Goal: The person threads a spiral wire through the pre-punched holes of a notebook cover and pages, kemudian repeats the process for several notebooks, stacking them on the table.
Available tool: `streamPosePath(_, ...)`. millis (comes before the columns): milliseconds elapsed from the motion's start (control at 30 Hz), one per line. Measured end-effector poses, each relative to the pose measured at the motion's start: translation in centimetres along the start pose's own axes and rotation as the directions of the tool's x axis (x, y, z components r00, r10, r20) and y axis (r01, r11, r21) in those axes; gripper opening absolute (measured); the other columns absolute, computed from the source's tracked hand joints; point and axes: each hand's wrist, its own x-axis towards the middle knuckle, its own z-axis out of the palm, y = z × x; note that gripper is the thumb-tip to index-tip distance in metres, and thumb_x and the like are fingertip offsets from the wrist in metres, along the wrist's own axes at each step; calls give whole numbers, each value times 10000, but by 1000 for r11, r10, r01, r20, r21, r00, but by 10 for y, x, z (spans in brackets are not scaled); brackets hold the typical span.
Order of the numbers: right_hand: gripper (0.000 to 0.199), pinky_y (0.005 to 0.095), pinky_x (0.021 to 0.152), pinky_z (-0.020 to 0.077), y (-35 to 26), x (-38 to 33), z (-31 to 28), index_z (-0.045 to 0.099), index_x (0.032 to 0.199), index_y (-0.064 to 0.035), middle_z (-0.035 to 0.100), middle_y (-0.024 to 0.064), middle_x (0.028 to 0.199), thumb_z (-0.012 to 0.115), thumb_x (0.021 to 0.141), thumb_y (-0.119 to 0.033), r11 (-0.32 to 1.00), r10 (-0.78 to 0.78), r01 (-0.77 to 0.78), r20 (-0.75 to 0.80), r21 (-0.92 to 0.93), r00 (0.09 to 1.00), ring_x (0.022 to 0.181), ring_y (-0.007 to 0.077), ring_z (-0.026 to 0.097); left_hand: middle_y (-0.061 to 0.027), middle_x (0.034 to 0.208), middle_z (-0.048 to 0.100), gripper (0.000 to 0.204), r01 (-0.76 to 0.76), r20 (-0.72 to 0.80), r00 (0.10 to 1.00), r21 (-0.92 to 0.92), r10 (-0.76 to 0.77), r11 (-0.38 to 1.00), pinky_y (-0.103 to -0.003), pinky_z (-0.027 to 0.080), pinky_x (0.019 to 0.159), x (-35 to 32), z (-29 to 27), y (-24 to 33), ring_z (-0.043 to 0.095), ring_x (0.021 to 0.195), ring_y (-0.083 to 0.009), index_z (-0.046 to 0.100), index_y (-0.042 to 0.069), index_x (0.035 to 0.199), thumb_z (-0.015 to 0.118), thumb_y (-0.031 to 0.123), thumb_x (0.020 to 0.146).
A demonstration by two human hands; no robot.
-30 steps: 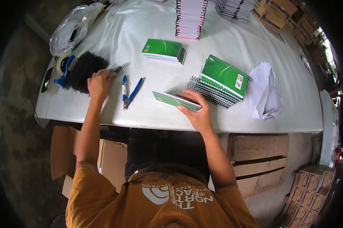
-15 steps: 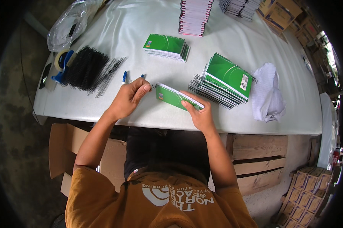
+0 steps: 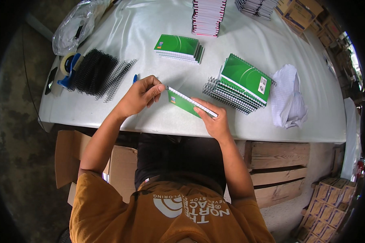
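My right hand [image 3: 214, 120] grips a green notebook [image 3: 185, 106] by its right end, thumb on the cover. A row of punched holes runs along its tilted upper edge. Beside the notebook's left corner, my left hand [image 3: 138, 96] is closed in a pinch on the end of a dark spiral coil [image 3: 166, 87]; the fingers hide most of it. Right of my hands stands a stack of green spiral notebooks [image 3: 246, 77], coils jutting from its left side. A smaller pile of green notebooks [image 3: 177, 45] without visible coils lies farther back.
Black spiral coils [image 3: 94, 73] lie at the left beside a blue tape dispenser [image 3: 71, 69]. A blue pen [image 3: 135, 78] is behind my left hand. Crumpled white paper [image 3: 288, 97] lies right on the white-covered table [image 3: 312, 129]. A tall notebook stack [image 3: 206, 18] stands at the back.
My left hand has come slightly closer to the notebook's corner, and less of the coil shows. The notebook has tilted so its cover looks narrower. The whole view has shifted slightly.
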Motion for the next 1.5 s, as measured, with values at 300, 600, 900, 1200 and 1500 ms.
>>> streamPosePath(300,270,248,728,505,-6,-1,-2,634,1098,-3,686,124,964,609,830,17,999,-20,22,62,-31,998,834,122,642,-8,866,595,401,-362,182,932,455,313,813,-323,405,766,-2,-11,35,542,823,-171,574,67,1100,730,127,735)
streamPosePath(600,360,322,722,526,-12,-17,18,622,1128,-58,661,157,1007,608,787,59,948,-220,214,-1,-235,975,870,274,666,-214,1448,281,977,-242,32,771,939,636,245,-604,162,1038,-29,48,-42,259,1330,-411,343,6,1364,516,699,697)
streamPosePath(900,423,364,767,529,-9,-35,38,603,1145,-53,651,138,1046,593,753,104,907,-351,350,42,-234,936,918,294,645,-375,1426,107,1259,-230,-106,789,862,605,452,-674,-86,988,-40,56,-66,-22,1324,-557,49,-165,1369,281,858,673)
streamPosePath(1200,371,349,703,542,-9,-41,51,594,1123,-14,660,164,980,620,765,78,921,-306,275,-79,-275,949,856,299,663,-311,1457,120,1172,-234,-220,675,842,704,487,-557,-97,1060,-38,67,-70,28,1360,-477,103,-135,1384,189,835,733)
streamPosePath(1500,430,364,734,546,-5,-40,57,574,1149,-9,653,151,1035,605,734,98,865,-413,392,-2,-315,911,897,300,659,-376,1414,148,1217,-331,-96,716,825,692,457,-636,-127,1006,-48,68,-92,-5,1333,-543,226,-114,1363,272,878,659)
